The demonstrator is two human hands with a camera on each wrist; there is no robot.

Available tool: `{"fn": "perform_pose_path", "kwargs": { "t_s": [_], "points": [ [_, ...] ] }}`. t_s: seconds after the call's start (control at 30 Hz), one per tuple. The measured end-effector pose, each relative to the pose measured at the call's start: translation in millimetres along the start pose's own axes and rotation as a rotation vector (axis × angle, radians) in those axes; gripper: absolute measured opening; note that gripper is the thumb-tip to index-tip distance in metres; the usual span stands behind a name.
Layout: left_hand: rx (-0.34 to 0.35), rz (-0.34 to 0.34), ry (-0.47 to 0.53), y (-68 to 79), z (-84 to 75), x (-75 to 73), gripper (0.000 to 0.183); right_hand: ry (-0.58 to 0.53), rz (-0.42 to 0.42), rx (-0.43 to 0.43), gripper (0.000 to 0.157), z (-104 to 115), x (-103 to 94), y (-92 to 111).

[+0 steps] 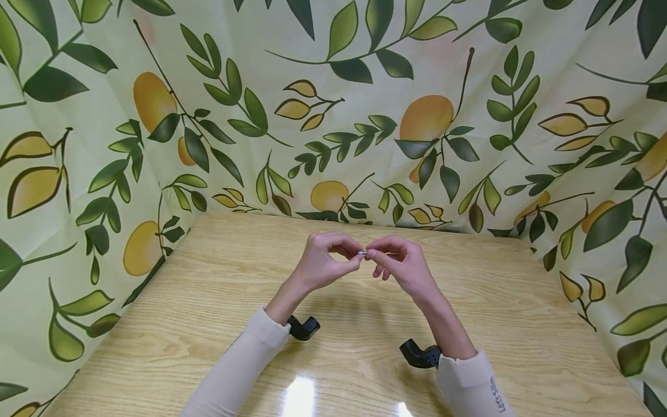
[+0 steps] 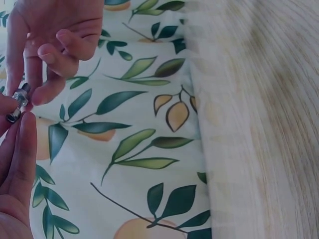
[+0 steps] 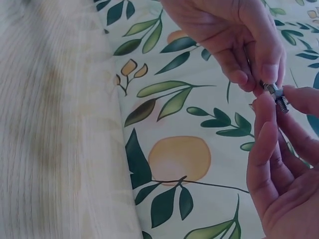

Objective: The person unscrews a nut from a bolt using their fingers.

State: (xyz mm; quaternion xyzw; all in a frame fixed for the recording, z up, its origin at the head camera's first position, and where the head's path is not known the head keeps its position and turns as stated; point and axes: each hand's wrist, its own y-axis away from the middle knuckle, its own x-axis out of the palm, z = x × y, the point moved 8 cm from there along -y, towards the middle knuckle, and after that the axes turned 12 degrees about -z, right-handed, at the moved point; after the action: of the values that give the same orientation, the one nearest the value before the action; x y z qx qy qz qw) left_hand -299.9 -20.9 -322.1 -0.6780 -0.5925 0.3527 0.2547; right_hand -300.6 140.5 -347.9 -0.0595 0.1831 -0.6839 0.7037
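Note:
A small metal bolt with threads, and what looks like a nut around its middle, is held up over the table between both hands. My left hand pinches one end of the bolt between thumb and fingertips. From the other side, the thumb and forefinger of my right hand pinch it near the nut. The right hand's other fingers curl loosely below in the left wrist view. Fingertips cover part of the bolt in every view.
Beneath the hands lies a light wood-grain table. A cloth printed with leaves and fruit hangs at the table's back and sides. Black curved mounts are worn at both wrists. Light glares off the table's front part.

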Motion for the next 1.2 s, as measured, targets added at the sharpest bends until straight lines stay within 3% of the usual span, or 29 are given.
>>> {"fn": "perform_pose_path", "kwargs": {
  "t_s": [1.2],
  "points": [
    [0.005, 0.001, -0.004, 0.6, 1.1, 1.3, 0.008, -0.008, 0.010, -0.009, 0.022, 2.0, -0.3, 0.7]
  ]
}}
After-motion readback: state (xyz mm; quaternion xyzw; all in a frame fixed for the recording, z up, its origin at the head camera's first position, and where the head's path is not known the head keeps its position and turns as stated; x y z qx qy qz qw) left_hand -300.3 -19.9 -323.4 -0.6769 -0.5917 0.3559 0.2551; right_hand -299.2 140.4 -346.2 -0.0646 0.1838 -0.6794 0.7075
